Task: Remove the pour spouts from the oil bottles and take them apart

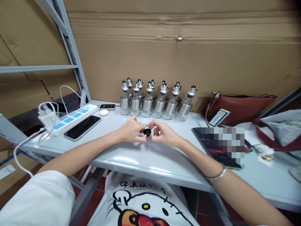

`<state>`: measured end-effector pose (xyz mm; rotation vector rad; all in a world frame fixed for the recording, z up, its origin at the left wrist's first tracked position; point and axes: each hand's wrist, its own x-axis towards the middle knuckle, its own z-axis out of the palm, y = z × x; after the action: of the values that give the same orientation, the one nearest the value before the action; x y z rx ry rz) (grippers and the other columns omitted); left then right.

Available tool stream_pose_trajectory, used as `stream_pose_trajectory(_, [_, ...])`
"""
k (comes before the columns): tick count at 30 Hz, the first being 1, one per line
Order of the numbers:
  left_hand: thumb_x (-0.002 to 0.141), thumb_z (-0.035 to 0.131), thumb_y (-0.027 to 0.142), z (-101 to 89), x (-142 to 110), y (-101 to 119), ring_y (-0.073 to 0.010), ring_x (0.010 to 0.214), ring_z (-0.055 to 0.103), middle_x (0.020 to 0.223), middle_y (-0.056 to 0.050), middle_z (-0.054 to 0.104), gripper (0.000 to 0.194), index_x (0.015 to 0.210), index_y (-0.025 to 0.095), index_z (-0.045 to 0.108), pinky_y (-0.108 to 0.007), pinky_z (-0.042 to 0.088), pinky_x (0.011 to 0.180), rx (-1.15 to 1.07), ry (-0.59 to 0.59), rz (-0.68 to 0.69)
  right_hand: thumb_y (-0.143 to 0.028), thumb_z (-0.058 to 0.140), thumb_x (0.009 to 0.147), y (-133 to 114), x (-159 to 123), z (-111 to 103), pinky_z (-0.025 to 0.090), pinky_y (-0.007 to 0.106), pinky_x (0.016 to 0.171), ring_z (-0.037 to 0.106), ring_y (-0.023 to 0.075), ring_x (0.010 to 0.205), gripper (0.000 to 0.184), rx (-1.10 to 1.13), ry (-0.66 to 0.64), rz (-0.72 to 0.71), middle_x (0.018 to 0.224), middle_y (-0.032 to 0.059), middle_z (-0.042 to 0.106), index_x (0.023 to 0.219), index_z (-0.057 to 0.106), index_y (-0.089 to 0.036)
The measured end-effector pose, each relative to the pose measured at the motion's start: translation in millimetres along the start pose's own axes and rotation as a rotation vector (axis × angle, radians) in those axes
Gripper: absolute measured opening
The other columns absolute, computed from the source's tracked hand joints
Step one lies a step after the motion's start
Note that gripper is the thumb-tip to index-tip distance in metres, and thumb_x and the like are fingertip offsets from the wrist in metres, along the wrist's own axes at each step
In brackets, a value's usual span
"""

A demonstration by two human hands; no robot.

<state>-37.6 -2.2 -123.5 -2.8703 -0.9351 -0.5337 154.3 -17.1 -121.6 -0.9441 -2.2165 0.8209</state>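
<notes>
Before the bottles [147, 104], the left hand [130, 129] pinches a black-and-silver part [147, 131]; the right hand [166, 134] curls beside it, grip unclear

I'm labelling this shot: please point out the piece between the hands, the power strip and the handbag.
Small piece [147, 133], head view: its black end.
Power strip [73, 117], head view: middle of top.
Handbag [242, 107], head view: front side.

The pale, glossy bench [131, 158] carries a cluster of glass-and-steel bottles [159, 104] at twelve o'clock, standing upright. Towards ten lie a small black device [107, 107], a round white object [103, 112] just beside it, a power strip [76, 115] and a phone [82, 127]. A brown handbag [242, 108] sits at two, a partly pixelated tablet [211, 146] towards four.
</notes>
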Motion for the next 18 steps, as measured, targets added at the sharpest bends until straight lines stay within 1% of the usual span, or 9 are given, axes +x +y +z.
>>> stream_pose_trajectory(3, [0.07,0.046,0.034,1.5,-0.3,2.8,-0.0112,0.054,0.046,0.064,0.001,0.064,0.019,0.067,0.016,0.052,-0.036,0.03,0.079,0.001,0.011,-0.015,-0.016,0.054,0.064,-1.1,-0.1,-0.5,0.029,0.02,0.046,0.038,0.0057,0.047,0.019,-0.021,0.005,-0.007,0.07,-0.0052,0.051,0.082,0.049,-0.02])
stream_pose_trajectory(8, [0.069,0.044,0.034,4.4,-0.3,6.1,-0.011,0.053,0.044,0.063,0.001,0.063,0.019,0.064,0.016,0.05,-0.037,0.028,0.082,-0.013,0.033,-0.045,-0.017,0.055,0.064,-1.9,-0.8,-0.9,0.029,0.021,0.047,0.036,0.0057,0.047,0.017,-0.055,0.01,-0.004,0.066,-0.0057,0.051,0.081,0.051,-0.018])
stream_pose_trajectory(14, [0.069,0.043,0.034,3.6,-0.7,6.0,-0.0096,0.052,0.041,0.06,0.002,0.062,0.02,0.063,0.016,0.05,-0.037,0.026,0.083,-0.049,0.057,-0.04,-0.018,0.058,0.063,-3.4,-1.6,-3.4,0.028,0.02,0.048,0.033,0.0068,0.048,0.016,-0.098,0.044,-0.004,0.052,-0.009,0.041,0.078,0.052,-0.018])
stream_pose_trajectory(18, [0.069,0.044,0.033,5.2,-0.6,5.0,-0.0089,0.051,0.04,0.058,0.003,0.061,0.019,0.062,0.016,0.05,-0.037,0.026,0.083,-0.074,0.061,-0.028,-0.019,0.058,0.062,-3.3,-1.9,-3.0,0.029,0.02,0.048,0.035,0.0069,0.049,0.015,-0.102,0.053,-0.016,0.054,-0.0078,0.044,0.076,0.052,-0.018])
